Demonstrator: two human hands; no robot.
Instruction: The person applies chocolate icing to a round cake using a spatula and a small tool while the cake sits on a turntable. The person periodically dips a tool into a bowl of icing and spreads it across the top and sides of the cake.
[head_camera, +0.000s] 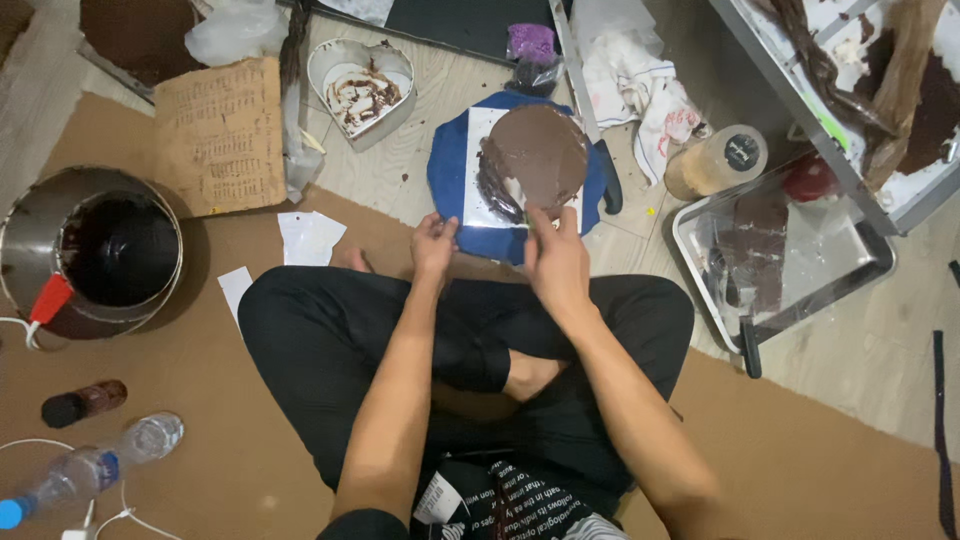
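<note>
A round chocolate-covered cake (535, 155) sits on a white card (482, 200) on a blue round stand (450, 170) on the floor before my crossed legs. My left hand (432, 245) grips the near edge of the blue stand. My right hand (555, 255) holds a thin tool with a green bit (527, 215) against the cake's near side, smearing the chocolate there.
A steel pot of melted chocolate (95, 250) stands at the left. A heart-shaped tin (360, 85) lies beyond, a long knife (592, 130) beside the cake. To the right are a jar (715, 160) and a metal tray (780, 250). Bottles (95, 465) lie near left.
</note>
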